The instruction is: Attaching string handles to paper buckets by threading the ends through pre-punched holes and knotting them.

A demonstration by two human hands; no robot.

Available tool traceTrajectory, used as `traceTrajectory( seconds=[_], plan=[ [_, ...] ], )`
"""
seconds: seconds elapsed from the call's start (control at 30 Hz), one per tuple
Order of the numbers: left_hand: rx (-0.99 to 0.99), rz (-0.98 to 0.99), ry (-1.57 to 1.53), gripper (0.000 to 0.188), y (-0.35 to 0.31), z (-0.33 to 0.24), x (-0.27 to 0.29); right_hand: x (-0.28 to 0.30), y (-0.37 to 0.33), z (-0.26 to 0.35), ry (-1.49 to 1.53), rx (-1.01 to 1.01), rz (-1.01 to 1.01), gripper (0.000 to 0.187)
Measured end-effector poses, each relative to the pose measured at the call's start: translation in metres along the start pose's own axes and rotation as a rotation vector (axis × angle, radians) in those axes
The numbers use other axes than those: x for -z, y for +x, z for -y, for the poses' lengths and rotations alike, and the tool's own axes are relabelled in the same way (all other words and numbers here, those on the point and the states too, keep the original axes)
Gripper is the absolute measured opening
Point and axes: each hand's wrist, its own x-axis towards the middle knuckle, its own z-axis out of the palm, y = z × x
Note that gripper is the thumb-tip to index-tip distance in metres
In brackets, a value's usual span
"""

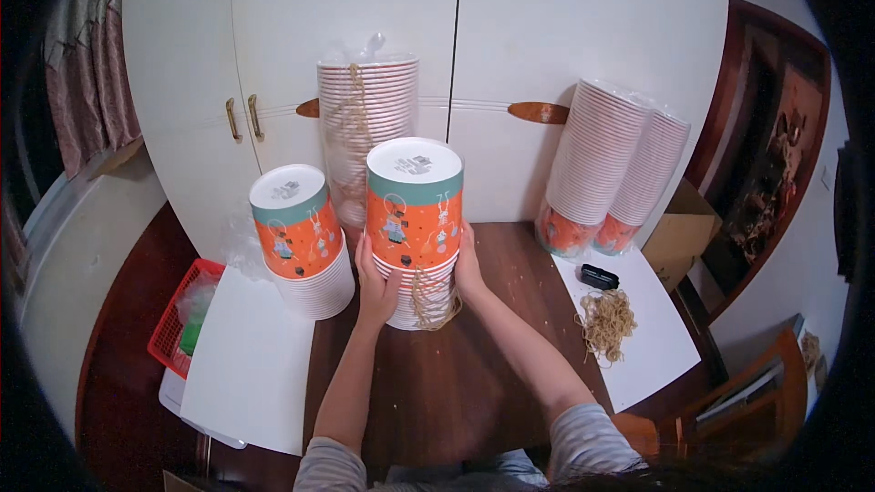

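Observation:
A stack of upside-down paper buckets, orange and green with white rims, stands upright at the middle of the table. My left hand is wrapped round its left side, thumb in front. On the opposite side my right hand presses against it, its fingers partly hidden behind. Tan string-like loops hang over the rims at the lower front. Just left stands a second, similar bucket stack, leaning slightly. Behind the held stack rises a taller stack in clear plastic, with tan loops draped down it.
Two tall wrapped bucket stacks lean against the white cabinet at right. Near them lie a small black object and a heap of tan loops. A red basket is at left, a wooden chair at lower right.

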Motion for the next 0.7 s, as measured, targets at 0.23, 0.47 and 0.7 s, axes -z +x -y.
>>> traceTrajectory(
  seconds=[0.23, 0.47, 0.7],
  plan=[
    [-0.035, -0.027, 0.044, 0.068, -0.007, 0.010, -0.005, 0.003, -0.002, -0.012, 0.013, 0.029, -0.019, 0.051],
    [-0.030, -0.047, 0.029, 0.071, -0.008, 0.010, -0.008, 0.007, 0.000, -0.020, 0.017, 0.038, -0.025, 0.049],
    [-0.011, -0.058, 0.050, 0.071, -0.008, 0.012, -0.009, 0.004, -0.001, -0.018, -0.031, 0.057, -0.050, 0.047]
  ],
)
